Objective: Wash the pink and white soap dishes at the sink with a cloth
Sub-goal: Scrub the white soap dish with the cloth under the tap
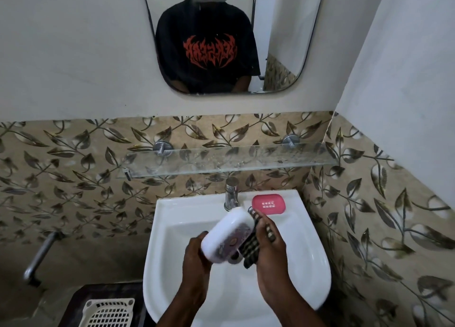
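Note:
Over the white sink, my left hand grips the white soap dish by its lower left end, tilted with its hollow facing right. My right hand presses a dark checked cloth against the dish's inner side, fingers wrapped in the cloth. The pink soap dish lies flat on the sink's back right rim, beside the chrome tap. No water stream is visible from the tap.
A glass shelf juts from the leaf-patterned tile wall just above the tap. A mirror hangs higher up. A metal pipe sticks out at the left, and a cream plastic basket sits below left of the sink.

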